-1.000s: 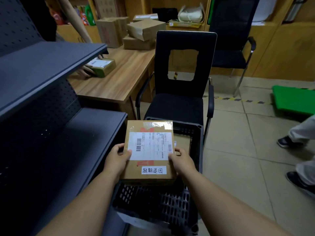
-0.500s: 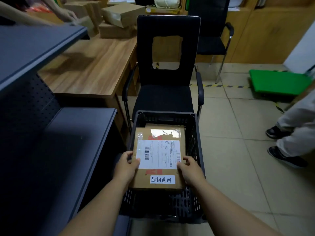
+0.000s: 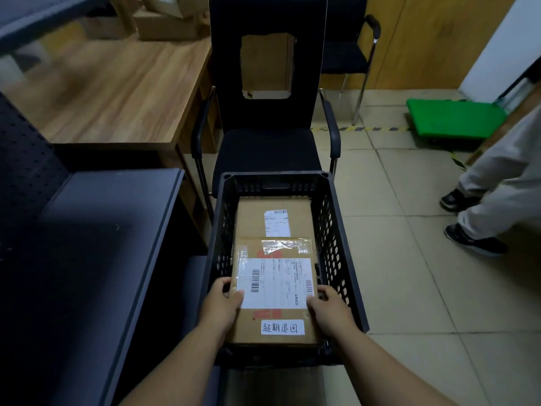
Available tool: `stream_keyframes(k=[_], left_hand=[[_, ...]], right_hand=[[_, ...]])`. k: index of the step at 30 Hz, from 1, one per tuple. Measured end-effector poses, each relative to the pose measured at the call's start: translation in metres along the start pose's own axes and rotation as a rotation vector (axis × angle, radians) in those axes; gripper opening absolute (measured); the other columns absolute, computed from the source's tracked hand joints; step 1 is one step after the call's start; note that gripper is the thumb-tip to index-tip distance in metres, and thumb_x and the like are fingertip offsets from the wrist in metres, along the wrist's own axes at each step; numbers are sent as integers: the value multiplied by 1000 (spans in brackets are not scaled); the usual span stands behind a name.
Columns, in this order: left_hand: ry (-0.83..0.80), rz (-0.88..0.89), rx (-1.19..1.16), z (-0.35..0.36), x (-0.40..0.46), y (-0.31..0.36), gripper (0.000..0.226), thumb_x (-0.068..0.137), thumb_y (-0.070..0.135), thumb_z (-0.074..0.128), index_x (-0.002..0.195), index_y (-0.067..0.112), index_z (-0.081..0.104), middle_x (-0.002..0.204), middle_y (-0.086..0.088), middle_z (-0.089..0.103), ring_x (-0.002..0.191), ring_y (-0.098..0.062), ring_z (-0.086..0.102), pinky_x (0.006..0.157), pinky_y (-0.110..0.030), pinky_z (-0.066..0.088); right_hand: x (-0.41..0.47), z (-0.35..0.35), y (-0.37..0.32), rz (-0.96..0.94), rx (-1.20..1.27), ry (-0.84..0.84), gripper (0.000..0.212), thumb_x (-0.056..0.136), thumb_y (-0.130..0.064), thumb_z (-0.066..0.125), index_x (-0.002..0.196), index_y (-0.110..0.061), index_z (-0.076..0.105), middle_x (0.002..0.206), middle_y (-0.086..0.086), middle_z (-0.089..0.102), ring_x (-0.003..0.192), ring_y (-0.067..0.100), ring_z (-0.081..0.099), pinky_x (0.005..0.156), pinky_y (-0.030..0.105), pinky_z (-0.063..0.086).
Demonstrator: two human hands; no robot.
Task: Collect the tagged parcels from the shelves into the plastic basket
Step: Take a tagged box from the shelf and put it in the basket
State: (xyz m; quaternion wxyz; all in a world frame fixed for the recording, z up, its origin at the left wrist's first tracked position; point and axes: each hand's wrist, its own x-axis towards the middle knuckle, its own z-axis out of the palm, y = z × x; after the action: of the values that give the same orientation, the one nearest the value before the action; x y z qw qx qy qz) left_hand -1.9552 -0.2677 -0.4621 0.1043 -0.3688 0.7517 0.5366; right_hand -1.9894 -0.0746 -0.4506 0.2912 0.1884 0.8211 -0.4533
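A brown cardboard parcel (image 3: 275, 291) with a white shipping label and a handwritten white tag sits low inside the black plastic basket (image 3: 342, 259). My left hand (image 3: 222, 303) grips its left edge and my right hand (image 3: 330, 309) grips its right edge. Under and beyond it lies another brown parcel (image 3: 272, 218) with a small white label, flat in the basket's far half. The dark grey shelf (image 3: 96, 230) stands to my left with no parcel visible on it.
A black armchair (image 3: 266, 118) stands just behind the basket. A wooden desk (image 3: 117, 92) with boxes is at the back left. On the right, a person's legs and shoes (image 3: 480, 230) stand on the tiled floor near a green cart (image 3: 453, 118).
Both hands have lowered the tagged parcel from above the basket rim down into the basket. My view has tilted downward, and the second parcel beneath has come into sight.
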Motion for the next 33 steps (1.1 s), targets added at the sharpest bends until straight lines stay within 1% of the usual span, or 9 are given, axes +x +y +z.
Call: stream_keyframes(k=[2, 4, 10, 15, 19, 22, 25, 29, 33], left_hand=[[0, -16, -2, 4, 6, -5, 30, 94, 17, 55, 123, 18, 50, 99, -2, 61, 82, -20, 61, 62, -26, 45], [0, -25, -5, 7, 11, -9, 29, 94, 17, 54, 123, 18, 49, 103, -4, 63, 81, -20, 61, 60, -25, 45], [16, -44, 20, 20, 25, -21, 27, 94, 15, 53, 120, 17, 50, 97, -1, 58, 77, -16, 56, 58, -24, 41], [4, -81, 27, 29, 31, -32, 31, 95, 19, 51, 126, 20, 48, 100, -3, 60, 82, -20, 59, 61, -27, 46], [34, -105, 130, 33, 37, -41, 33, 95, 30, 49, 128, 24, 49, 112, -5, 62, 97, -27, 60, 86, -41, 52], [41, -111, 153, 36, 42, -44, 32, 96, 29, 47, 127, 22, 50, 117, -7, 62, 97, -26, 58, 87, -38, 50], [39, -109, 164, 38, 48, -49, 31, 97, 24, 47, 126, 18, 51, 117, -8, 63, 91, -25, 57, 82, -33, 49], [34, -124, 182, 41, 60, -57, 30, 96, 22, 46, 125, 16, 52, 112, -10, 65, 94, -28, 61, 82, -34, 51], [40, -162, 185, 44, 74, -66, 29, 96, 19, 46, 124, 14, 52, 110, -10, 65, 90, -27, 60, 77, -32, 50]], right_hand=[[8, 4, 1, 16, -14, -1, 32, 95, -19, 48, 127, -20, 50, 110, 1, 62, 82, 13, 55, 57, 22, 38], [15, 7, 3, 43, -14, -14, 32, 95, -19, 47, 127, -20, 50, 109, 2, 62, 85, 17, 58, 61, 25, 44], [39, 15, 15, 96, -32, -43, 31, 94, -19, 48, 125, -20, 49, 112, 5, 65, 92, 21, 65, 69, 29, 52], [56, 21, 22, 131, -92, -32, 28, 93, -24, 46, 121, -20, 49, 101, 1, 63, 94, 22, 63, 82, 36, 53], [65, 26, 27, 156, -147, -54, 33, 94, -29, 46, 125, -19, 48, 114, 4, 64, 101, 23, 62, 89, 40, 52], [74, 31, 32, 166, -168, -60, 32, 93, -28, 48, 124, -18, 50, 115, 5, 64, 103, 24, 62, 92, 43, 51], [82, 37, 37, 181, -182, -69, 33, 92, -26, 48, 124, -17, 50, 117, 6, 64, 104, 24, 62, 91, 40, 52], [93, 45, 42, 175, -278, -84, 36, 94, -26, 46, 127, -14, 50, 124, 6, 61, 106, 23, 59, 77, 28, 44], [107, 55, 48, 187, -281, -95, 34, 93, -26, 47, 124, -14, 52, 120, 5, 63, 99, 21, 60, 74, 28, 44]])
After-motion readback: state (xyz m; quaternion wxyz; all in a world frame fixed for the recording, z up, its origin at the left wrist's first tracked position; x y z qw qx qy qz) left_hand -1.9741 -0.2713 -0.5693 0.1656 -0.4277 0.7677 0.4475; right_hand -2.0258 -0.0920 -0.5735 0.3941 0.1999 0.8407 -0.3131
